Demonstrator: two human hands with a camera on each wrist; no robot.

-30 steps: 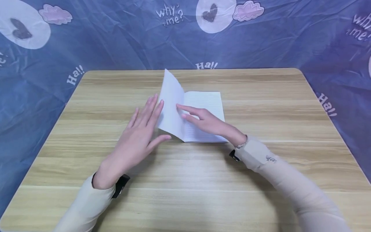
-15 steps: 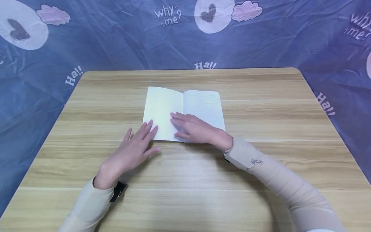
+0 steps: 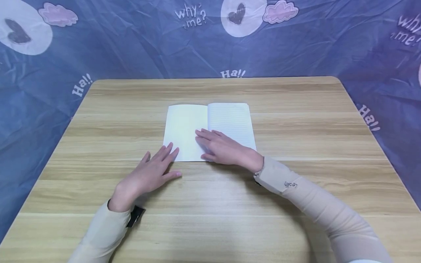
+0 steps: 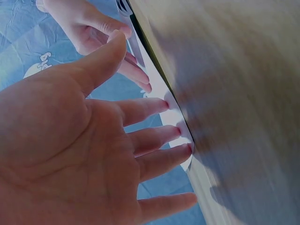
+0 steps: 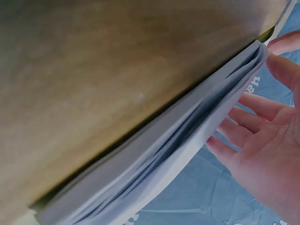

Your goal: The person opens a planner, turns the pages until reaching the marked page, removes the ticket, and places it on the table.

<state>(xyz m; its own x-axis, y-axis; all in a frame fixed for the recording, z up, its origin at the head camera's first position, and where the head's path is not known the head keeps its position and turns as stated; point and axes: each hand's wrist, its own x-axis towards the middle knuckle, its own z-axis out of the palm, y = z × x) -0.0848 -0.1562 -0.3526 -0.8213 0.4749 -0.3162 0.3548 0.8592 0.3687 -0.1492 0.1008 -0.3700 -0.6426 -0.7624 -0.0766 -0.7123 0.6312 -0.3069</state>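
An open notebook [image 3: 230,115] lies on the wooden table, its left page blank and its right page lined. My left hand [image 3: 148,175] is spread at the lower left corner, its fingertips touching the blank page. In the left wrist view, the left hand's [image 4: 93,140] straight fingers meet the paper's edge. My right hand [image 3: 227,148] rests across the lower part of the centre fold, fingers extended onto the left page. From the right wrist, the notebook's page edges [image 5: 164,145] show a loose, fanned stack, with the right hand's [image 5: 267,131] fingers over the top sheet.
The light wooden table [image 3: 296,120] extends around the notebook on every side. Behind it and along its sides hangs a blue cloth [image 3: 131,40] printed with clouds and lettering. A black band [image 3: 135,216] sits at the left wrist.
The left leaf, raised a second ago, has come down flat. My left hand has drawn back toward the lower left corner; my right hand has lowered onto the fold and settled there.
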